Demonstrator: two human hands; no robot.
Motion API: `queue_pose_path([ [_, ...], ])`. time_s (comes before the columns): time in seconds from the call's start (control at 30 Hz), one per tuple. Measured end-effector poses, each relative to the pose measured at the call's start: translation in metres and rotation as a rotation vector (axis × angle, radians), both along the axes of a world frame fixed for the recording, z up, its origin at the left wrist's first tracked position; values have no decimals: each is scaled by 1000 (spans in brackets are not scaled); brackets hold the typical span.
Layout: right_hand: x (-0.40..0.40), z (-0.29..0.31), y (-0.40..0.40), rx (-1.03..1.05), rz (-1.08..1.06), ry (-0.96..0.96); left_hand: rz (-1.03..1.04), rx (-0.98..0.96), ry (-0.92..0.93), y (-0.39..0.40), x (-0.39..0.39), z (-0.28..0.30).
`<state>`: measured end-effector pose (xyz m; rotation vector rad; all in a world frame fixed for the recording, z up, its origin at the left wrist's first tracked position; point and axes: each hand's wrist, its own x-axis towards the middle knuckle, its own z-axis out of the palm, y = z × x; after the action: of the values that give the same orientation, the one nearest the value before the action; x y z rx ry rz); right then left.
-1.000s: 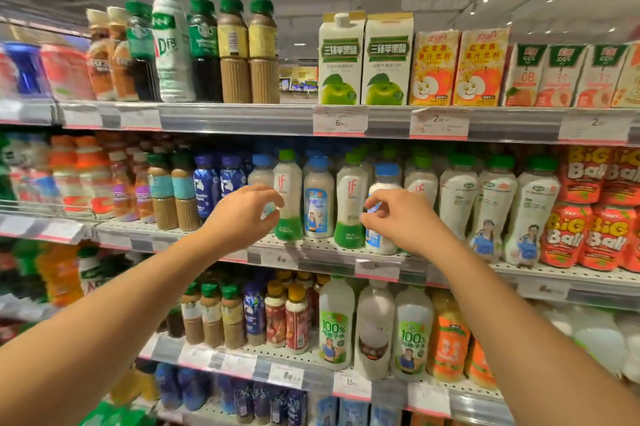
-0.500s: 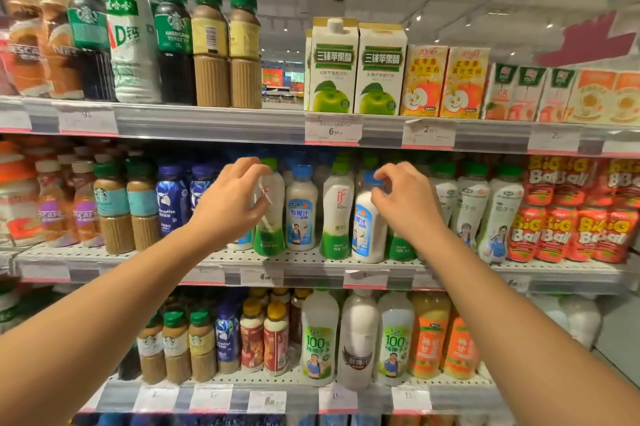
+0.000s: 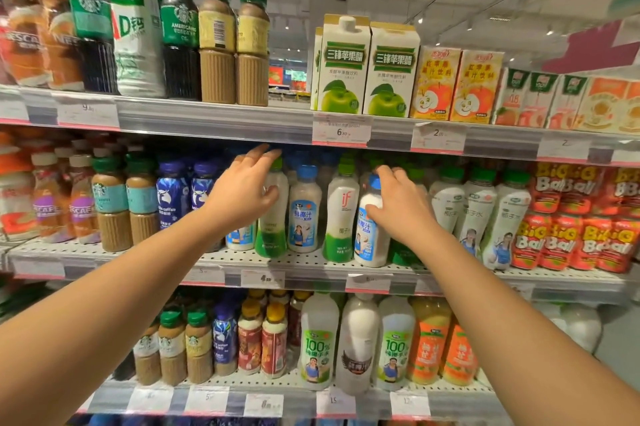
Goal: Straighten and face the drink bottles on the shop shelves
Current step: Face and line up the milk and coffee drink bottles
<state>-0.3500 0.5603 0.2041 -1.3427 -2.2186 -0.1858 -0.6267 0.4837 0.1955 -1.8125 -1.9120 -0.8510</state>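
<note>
Both bare arms reach to the middle perforated metal shelf (image 3: 311, 264). The left hand (image 3: 242, 193) has its fingers spread loosely against a white plastic bottle with a green base and green cap (image 3: 275, 218), thumb touching its side, not clamped. The right hand (image 3: 398, 204) curls round the neck of a white blue-capped bottle with a blue label (image 3: 369, 235), which stands at the shelf's front edge, just beside a taller green-capped white bottle (image 3: 341, 214).
</note>
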Motion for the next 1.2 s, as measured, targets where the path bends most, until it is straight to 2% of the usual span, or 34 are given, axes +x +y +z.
queue_pose_path([
  [0.4,14,2,-16,-38,121,69,-12,-52,-209,8,18,5],
  [0.7,25,1,-18,12,171,116,-77,108,-358,-7,25,9],
  [1.03,36,0,-29,30,204,138,-143,158,-444,-34,34,3],
  [1.2,40,-1,-37,42,266,173,-243,233,-593,-54,34,0],
])
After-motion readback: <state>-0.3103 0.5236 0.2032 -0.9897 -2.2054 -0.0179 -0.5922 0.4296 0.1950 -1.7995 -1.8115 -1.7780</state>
